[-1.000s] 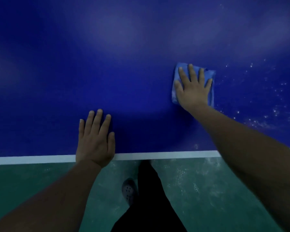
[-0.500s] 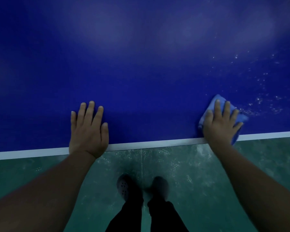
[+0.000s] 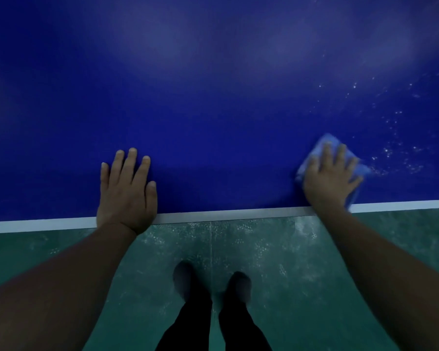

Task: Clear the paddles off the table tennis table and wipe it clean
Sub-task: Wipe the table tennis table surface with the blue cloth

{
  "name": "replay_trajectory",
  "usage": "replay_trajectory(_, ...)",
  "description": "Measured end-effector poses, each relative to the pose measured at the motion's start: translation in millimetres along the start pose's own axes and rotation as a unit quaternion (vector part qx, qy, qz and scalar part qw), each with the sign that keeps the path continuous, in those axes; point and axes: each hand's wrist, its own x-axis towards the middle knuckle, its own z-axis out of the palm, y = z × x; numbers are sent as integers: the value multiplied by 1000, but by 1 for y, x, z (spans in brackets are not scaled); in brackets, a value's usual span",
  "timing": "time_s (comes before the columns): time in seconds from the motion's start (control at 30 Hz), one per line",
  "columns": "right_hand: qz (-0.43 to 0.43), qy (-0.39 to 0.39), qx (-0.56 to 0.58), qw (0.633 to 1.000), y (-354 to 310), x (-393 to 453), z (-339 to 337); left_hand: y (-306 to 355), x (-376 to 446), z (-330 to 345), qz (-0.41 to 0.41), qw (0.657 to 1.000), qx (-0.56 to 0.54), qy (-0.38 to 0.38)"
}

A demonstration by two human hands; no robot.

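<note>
Now the right hand [image 3: 331,178] presses flat-fingered on the blue cloth [image 3: 327,144] at the surface [image 3: 213,110] edge; left hand [image 3: 127,191] rests open. White specks [image 3: 395,148] beyond could get missed.

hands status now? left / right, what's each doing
Left hand: open, flat on the table by its near edge, holding nothing.
Right hand: open, fingers spread, pressing the blue cloth onto the table; not gripping it.

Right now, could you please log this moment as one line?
phase: wiping | right hand: flat on blue cloth | left hand: flat on table | paddles: none visible
</note>
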Motion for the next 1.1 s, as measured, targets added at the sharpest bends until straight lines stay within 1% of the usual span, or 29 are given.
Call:
replay_trajectory(0.03,73,3,26,997,-2,3,-1,0,0,0,0,1000,1,0)
replay_trajectory(0.07,111,7,36,993,-13,-2,2,1,0,0,2,1000,0,1)
replay_trajectory(0.1,109,9,34,993,-31,-13,7,1,0,0,3,1000,-1,3)
replay_trajectory(0.13,66,11,29,997,-51,-30,14,1,0,0,4,1000,-3,5)
replay_trajectory(0.17,-18,11,19,1000,-70,-51,23,1,0,0,4,1000,-3,4)
replay_trajectory(0.2,-132,6,-1,991,-84,-76,30,1,0,0,3,1000,-3,3)
replay_trajectory(0.23,-253,-7,-26,967,-90,-98,34,1,0,0,-1,1000,-2,4)
replay_trajectory(0.27,-346,-17,-42,937,-87,-109,36,1,0,0,-4,1000,0,3)
replay_trajectory(0.3,-404,-24,-44,913,-78,-107,33,2,1,0,-5,1000,0,1)
replay_trajectory(0.33,-431,-27,-41,901,-67,-98,28,2,2,0,-5,1000,1,-1)
replay_trajectory(0.37,-433,-26,-44,900,-57,-87,22,2,2,0,-7,1000,0,-2)
replay_trajectory(0.43,-398,-31,-49,916,-45,-62,12,2,2,-2,-8,1000,2,-3)
replay_trajectory(0.47,-376,-38,-51,924,-44,-53,9,3,2,-2,-8,1000,4,-5)
replay_trajectory(0.53,-360,-40,-50,931,-49,-44,6,5,2,-4,-8,1000,9,-9)
replay_trajectory(0.7,-370,-54,-74,924,-65,-15,4,11,3,-7,-17,1000,24,-8)
replay_trajectory(0.8,-387,-64,-87,916,-81,9,4,19,19,-10,-29,999,8,27)
replay_trajectory(0.9,-406,-61,-96,907,-103,40,3,38,57,-15,-15,998,-11,53)
replay_trajectory(1.1,-422,-46,-69,903,-175,132,-2,97,177,-14,5,998,-33,62)
